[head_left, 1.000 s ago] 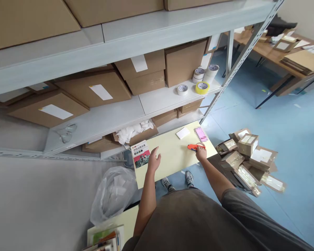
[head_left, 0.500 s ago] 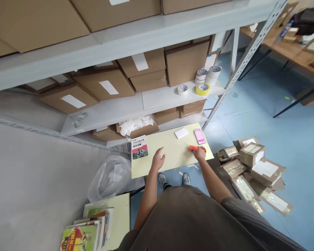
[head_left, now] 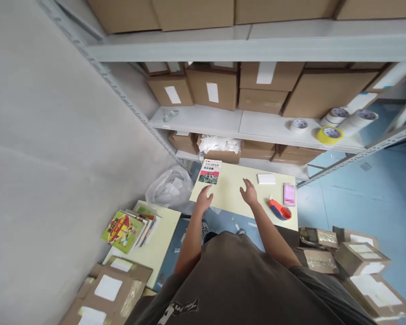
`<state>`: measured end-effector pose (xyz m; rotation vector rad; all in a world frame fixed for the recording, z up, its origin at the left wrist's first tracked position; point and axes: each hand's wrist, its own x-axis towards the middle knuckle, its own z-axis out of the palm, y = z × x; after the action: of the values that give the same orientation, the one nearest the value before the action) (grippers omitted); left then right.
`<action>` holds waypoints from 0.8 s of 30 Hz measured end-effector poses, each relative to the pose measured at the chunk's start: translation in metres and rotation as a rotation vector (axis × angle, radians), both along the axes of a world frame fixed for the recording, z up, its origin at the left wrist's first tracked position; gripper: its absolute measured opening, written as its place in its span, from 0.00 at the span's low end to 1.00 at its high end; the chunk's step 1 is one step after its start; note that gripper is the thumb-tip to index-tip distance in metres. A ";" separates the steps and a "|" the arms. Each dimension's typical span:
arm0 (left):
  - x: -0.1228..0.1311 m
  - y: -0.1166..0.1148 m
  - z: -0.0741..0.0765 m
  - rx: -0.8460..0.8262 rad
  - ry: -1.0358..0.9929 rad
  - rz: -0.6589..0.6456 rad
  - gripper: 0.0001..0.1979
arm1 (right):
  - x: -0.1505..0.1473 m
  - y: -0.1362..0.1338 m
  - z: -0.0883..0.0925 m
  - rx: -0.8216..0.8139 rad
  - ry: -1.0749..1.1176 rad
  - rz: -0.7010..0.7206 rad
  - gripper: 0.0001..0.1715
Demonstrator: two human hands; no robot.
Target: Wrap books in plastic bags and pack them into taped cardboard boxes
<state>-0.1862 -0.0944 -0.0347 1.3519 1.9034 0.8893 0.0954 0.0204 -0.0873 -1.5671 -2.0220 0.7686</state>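
Note:
My left hand (head_left: 205,198) is open, thumb apart, just below a book (head_left: 209,172) with a white, pink and green cover; I cannot tell whether it touches the book. Over the middle of the pale yellow table (head_left: 228,187) is my right hand (head_left: 249,193), fingers spread and holding nothing. To its right lies an orange and blue tape dispenser (head_left: 279,210). A small white pad or box (head_left: 266,179) lies farther back, and a pink, partly pixelated item (head_left: 288,195) is near the right edge.
Tape rolls (head_left: 329,134) and cartons fill the metal shelf (head_left: 223,121) ahead. A clear plastic bag (head_left: 171,187) stands left of the table. Several books (head_left: 125,231) are stacked on a side table. Parcels (head_left: 362,259) are piled on the floor at right.
My right hand has let go of the tape dispenser and moved left, opening. My left hand is now closer to the book. The view has turned toward the left.

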 end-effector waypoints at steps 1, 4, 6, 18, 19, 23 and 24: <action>-0.013 -0.007 -0.003 0.002 -0.010 0.036 0.28 | -0.011 0.000 0.003 0.017 0.002 0.028 0.35; -0.051 -0.023 -0.009 0.003 -0.029 0.118 0.28 | -0.048 -0.002 0.010 0.045 0.001 0.080 0.35; -0.078 -0.029 -0.010 0.015 -0.023 0.139 0.28 | -0.076 -0.005 0.012 0.041 -0.011 0.101 0.35; -0.266 -0.107 -0.037 0.057 -0.011 0.335 0.28 | -0.291 -0.034 0.012 0.052 -0.062 0.339 0.34; -0.279 -0.116 -0.040 0.056 -0.002 0.357 0.28 | -0.307 -0.037 0.011 0.053 -0.066 0.361 0.34; -0.316 -0.142 -0.053 0.006 0.006 0.428 0.27 | -0.361 -0.047 0.008 0.043 -0.075 0.437 0.35; -0.321 -0.145 -0.057 -0.014 0.000 0.439 0.27 | -0.371 -0.049 0.007 0.036 -0.074 0.457 0.35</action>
<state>-0.5076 -0.2395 -0.0915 0.9355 2.2452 1.0780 -0.2758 -0.0287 -0.0807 -1.1358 -2.4733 0.8374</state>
